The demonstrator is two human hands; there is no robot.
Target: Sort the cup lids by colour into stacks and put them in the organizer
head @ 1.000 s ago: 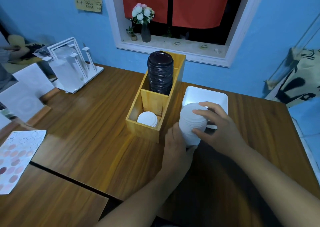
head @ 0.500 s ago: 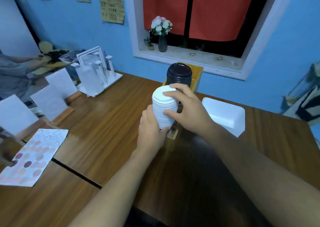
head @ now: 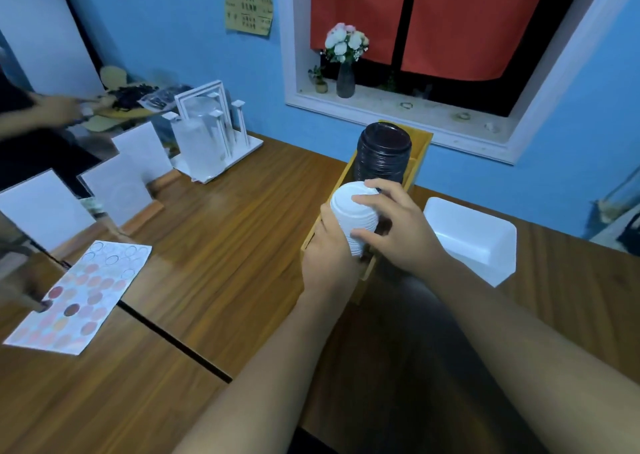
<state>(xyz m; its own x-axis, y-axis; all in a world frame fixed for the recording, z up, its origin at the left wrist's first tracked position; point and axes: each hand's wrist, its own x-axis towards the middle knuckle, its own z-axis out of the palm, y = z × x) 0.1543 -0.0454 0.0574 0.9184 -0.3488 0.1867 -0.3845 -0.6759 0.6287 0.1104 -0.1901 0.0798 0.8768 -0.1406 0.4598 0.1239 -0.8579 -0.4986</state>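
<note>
Light: dim, bluish, indoor.
Shadow: dark on table (head: 391, 342), lower centre.
Edges: bent by wide angle; left blurred.

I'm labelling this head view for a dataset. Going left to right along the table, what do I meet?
Spotted paper sheet → white rack → left hand → stack of white lids → right hand → white tray.

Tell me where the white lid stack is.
Head view, right of centre: the white lid stack is gripped by the left hand and right hand at the near end of the wooden organizer, in front of the black lid stack.
</note>
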